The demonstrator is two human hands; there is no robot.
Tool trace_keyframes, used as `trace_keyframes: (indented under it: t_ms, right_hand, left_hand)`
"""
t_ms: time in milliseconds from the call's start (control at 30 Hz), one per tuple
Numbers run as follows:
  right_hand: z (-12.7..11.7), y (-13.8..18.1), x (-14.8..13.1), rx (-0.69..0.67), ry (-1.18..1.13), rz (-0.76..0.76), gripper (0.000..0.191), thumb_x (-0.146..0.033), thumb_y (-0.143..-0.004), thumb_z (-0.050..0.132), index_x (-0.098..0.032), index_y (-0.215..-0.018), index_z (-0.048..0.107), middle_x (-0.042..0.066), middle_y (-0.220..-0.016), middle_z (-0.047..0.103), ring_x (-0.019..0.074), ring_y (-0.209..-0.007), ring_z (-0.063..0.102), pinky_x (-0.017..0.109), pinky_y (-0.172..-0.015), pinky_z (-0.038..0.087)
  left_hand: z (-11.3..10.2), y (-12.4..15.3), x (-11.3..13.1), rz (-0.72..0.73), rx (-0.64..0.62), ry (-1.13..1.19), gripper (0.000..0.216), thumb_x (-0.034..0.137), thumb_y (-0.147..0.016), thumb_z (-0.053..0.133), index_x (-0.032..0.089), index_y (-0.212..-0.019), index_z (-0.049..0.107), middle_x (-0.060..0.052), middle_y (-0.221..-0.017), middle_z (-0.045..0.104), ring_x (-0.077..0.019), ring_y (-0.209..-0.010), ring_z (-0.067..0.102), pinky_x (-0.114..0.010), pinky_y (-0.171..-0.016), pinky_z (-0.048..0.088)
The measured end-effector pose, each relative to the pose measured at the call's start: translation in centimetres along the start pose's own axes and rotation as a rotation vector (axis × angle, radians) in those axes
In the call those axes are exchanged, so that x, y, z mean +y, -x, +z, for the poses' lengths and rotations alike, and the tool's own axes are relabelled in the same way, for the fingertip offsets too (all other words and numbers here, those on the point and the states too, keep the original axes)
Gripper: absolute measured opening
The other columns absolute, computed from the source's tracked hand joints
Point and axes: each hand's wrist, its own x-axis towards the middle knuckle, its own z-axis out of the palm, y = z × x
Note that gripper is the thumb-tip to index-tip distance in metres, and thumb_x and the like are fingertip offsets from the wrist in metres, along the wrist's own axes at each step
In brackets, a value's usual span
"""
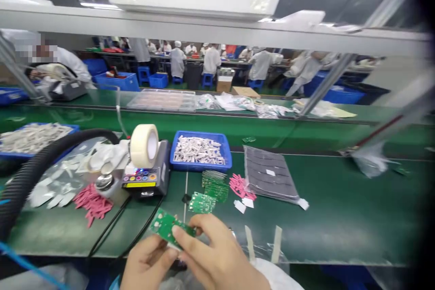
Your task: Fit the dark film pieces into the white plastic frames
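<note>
Both my hands grip one green circuit board (167, 225), held tilted above the front edge of the green bench. My left hand (146, 260) pinches its lower left side from beneath. My right hand (217, 253) lies over its right end, a finger pressed on the face. Something pale shows under the board between my fingers; I cannot make out what it is. Just beyond my hands lies another green circuit board (202, 202), with a stack of green boards (215, 186) behind it.
A blue tray (228, 163) holds many small white parts. Left of it, a tape roll (144, 146) stands on a dark machine (146, 186). Pink strips (92, 204) and a black hose (20, 190) lie left. A grey bagged pack (270, 174) rests right. Co-workers sit beyond.
</note>
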Motion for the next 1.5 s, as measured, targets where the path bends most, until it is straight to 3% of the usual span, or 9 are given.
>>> trace_keyframes:
  t_ms: [133, 333, 600, 767, 900, 1167, 1333, 1500]
  right_hand:
    - [-0.7, -0.3, -0.1, -0.009, -0.022, -0.072, 0.027, -0.024, -0.09, 0.045, -0.019, -0.113, 0.059, 0.012, -0.09, 0.06, 0.0183, -0.078, 0.058, 0.029, -0.066, 0.052]
    - [-0.5, -0.4, 0.1, 0.024, -0.025, -0.111, 0.026, -0.022, -0.089, 0.046, -0.018, -0.108, 0.062, 0.012, -0.086, 0.06, 0.0191, -0.074, 0.059, 0.029, -0.059, 0.053]
    - [-0.3, 0.0, 0.6, -0.056, -0.042, -0.109, 0.031, -0.02, -0.088, 0.046, -0.019, -0.116, 0.058, 0.013, -0.094, 0.059, 0.019, -0.081, 0.058, 0.029, -0.065, 0.053]
    - [0.5, 0.5, 1.1, 0.043, -0.03, -0.151, 0.032, -0.022, -0.089, 0.041, -0.021, -0.118, 0.056, 0.011, -0.088, 0.059, 0.0175, -0.072, 0.057, 0.027, -0.057, 0.052]
    - [0.6, 0.7, 1.2, -0.041, -0.023, -0.14, 0.035, -0.019, -0.088, 0.042, -0.025, -0.121, 0.053, 0.011, -0.093, 0.058, 0.017, -0.076, 0.057, 0.025, -0.058, 0.052]
    - [0.9, 0.7, 0.9, 0.036, -0.021, -0.164, 0.031, -0.021, -0.092, 0.035, -0.021, -0.117, 0.054, 0.011, -0.087, 0.057, 0.0158, -0.07, 0.055, 0.026, -0.055, 0.051]
    - [-0.6, 0.2, 0.3, 0.017, -0.109, -0.162, 0.03, -0.031, -0.095, 0.035, -0.018, -0.112, 0.055, 0.01, -0.089, 0.062, 0.0162, -0.076, 0.06, 0.026, -0.065, 0.054]
    - [-1.7, -0.3, -0.5, 0.016, -0.223, -0.095, 0.032, -0.04, -0.09, 0.045, -0.016, -0.11, 0.053, 0.008, -0.09, 0.064, 0.0165, -0.082, 0.061, 0.025, -0.074, 0.054]
  left_hand:
    - [0.4, 0.0, 0.5, 0.098, 0.014, -0.02, 0.014, 0.029, -0.058, 0.076, 0.017, -0.063, 0.071, -0.002, -0.057, 0.067, -0.0152, -0.057, 0.06, -0.021, -0.057, 0.05]
    - [0.4, 0.3, 0.2, 0.077, -0.022, 0.135, 0.014, 0.028, -0.066, 0.071, 0.018, -0.075, 0.072, -0.006, -0.07, 0.072, -0.02, -0.068, 0.065, -0.026, -0.063, 0.052]
    - [0.8, 0.0, 1.2, 0.197, -0.045, 0.083, 0.02, 0.027, -0.067, 0.07, 0.024, -0.086, 0.074, -0.005, -0.074, 0.074, -0.0182, -0.067, 0.066, -0.024, -0.064, 0.052]
    - [0.8, 0.1, 1.2, 0.211, -0.005, 0.052, 0.02, 0.025, -0.066, 0.071, 0.025, -0.086, 0.074, -0.005, -0.076, 0.075, -0.018, -0.068, 0.066, -0.025, -0.066, 0.052]
    - [0.7, 0.3, 1.4, 0.203, -0.009, 0.07, 0.022, 0.024, -0.066, 0.071, 0.029, -0.088, 0.073, -0.004, -0.079, 0.075, -0.018, -0.07, 0.066, -0.025, -0.066, 0.052]
    - [0.8, 0.6, 1.8, 0.222, -0.03, 0.063, 0.017, 0.026, -0.066, 0.071, 0.027, -0.083, 0.075, -0.002, -0.068, 0.071, -0.0145, -0.063, 0.062, -0.021, -0.06, 0.049]
    - [0.7, 0.9, 1.9, 0.221, -0.035, 0.05, 0.013, 0.021, -0.065, 0.071, 0.027, -0.076, 0.075, 0.0, -0.067, 0.071, -0.0133, -0.062, 0.062, -0.019, -0.06, 0.049]
    - [0.8, 1.1, 2.5, 0.202, -0.053, 0.035, 0.022, 0.018, -0.067, 0.07, 0.032, -0.083, 0.074, -0.001, -0.077, 0.073, -0.0166, -0.07, 0.066, -0.022, -0.066, 0.051]
